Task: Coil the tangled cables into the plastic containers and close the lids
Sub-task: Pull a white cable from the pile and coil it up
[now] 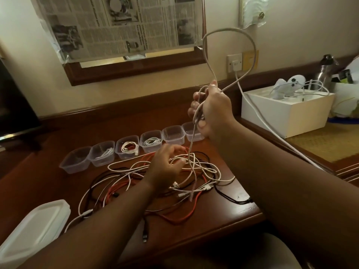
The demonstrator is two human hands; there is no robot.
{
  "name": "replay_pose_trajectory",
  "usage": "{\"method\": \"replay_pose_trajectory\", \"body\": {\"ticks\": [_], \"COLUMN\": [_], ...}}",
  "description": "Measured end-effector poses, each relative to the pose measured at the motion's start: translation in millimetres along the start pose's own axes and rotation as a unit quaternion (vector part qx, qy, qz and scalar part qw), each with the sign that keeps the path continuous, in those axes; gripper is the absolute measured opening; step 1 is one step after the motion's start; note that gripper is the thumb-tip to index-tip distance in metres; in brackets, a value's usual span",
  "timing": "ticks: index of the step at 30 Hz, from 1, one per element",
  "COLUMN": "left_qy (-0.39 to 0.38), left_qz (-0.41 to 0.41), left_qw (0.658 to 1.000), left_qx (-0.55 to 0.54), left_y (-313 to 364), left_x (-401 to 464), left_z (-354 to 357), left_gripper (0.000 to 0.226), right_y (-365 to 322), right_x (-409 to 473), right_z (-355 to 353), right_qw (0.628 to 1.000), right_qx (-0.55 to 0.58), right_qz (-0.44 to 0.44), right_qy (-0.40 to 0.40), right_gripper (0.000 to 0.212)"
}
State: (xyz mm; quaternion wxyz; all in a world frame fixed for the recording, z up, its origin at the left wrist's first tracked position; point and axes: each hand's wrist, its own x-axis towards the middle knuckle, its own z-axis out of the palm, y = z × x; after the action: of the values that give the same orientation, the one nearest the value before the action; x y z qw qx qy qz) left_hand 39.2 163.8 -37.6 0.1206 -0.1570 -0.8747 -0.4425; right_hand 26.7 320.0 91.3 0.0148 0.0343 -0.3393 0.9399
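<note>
A tangle of white, red and black cables (147, 193) lies on the wooden desk (223, 222). My right hand (211, 111) is raised above the desk and grips a grey-white cable (252, 43) that arcs in a big loop over it and hangs down into the pile. My left hand (165, 167) rests on the tangle, fingers curled around white strands. Behind the pile stands a row of several clear plastic containers (172, 135); three in the middle hold coiled cables (151, 141), the others look empty. None has a lid on.
A stack of white lids (33, 232) sits at the desk's front left corner. At the right stands a white box (289, 111) with chargers, and a metal bottle (324, 70). A wall socket (235, 63) feeds a white cord across the right side.
</note>
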Motion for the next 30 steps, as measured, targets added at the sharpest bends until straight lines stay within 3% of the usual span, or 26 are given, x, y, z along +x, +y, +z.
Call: {"method": "replay_pose_trajectory", "body": {"ticks": [2,4,8,12,15,18,21,24,27,29,30], "left_qy": [-0.097,-0.147,-0.092,0.01,0.082,0.111,0.106,0.086,0.073,0.079,0.086], "left_qz": [-0.041,-0.064,-0.099,-0.175,-0.196,-0.197,-0.154,-0.121,-0.109,-0.104,-0.104], "left_qw": [0.984,0.974,0.977,0.95,0.942,0.92,0.922,0.95,0.96,0.959,0.958], "left_qx": [-0.144,-0.158,-0.166,-0.257,-0.262,-0.321,-0.338,-0.275,-0.247,-0.252,-0.253], "left_y": [17,25,22,14,1,-2,11,27,42,52,57], "left_x": [-15,-30,-48,-65,-74,-85,-93,-103,-108,-108,-107], "left_z": [-5,-6,-17,-46,-73,-103,-125,-137,-141,-140,-139], "left_gripper": [0.036,0.034,0.021,0.023,0.025,0.028,0.032,0.03,0.026,0.028,0.028], "right_y": [2,9,22,20,19,25,37,52,52,45,42], "right_x": [-10,-17,-29,-43,-64,-93,-120,-136,-143,-146,-145], "right_z": [8,14,16,13,11,9,3,-4,-3,0,1], "right_qw": [1.0,1.0,0.991,0.945,0.849,0.681,0.514,0.369,0.28,0.287,0.324], "right_qx": [-0.003,-0.018,-0.127,-0.305,-0.453,-0.586,-0.665,-0.728,-0.771,-0.777,-0.771], "right_qz": [-0.008,-0.008,-0.035,-0.073,-0.03,0.038,0.127,0.194,0.212,0.2,0.178], "right_qy": [-0.006,-0.015,-0.027,-0.094,-0.269,-0.436,-0.527,-0.545,-0.531,-0.524,-0.519], "right_gripper": [0.038,0.037,0.027,0.025,0.02,0.018,0.024,0.051,0.079,0.076,0.067]}}
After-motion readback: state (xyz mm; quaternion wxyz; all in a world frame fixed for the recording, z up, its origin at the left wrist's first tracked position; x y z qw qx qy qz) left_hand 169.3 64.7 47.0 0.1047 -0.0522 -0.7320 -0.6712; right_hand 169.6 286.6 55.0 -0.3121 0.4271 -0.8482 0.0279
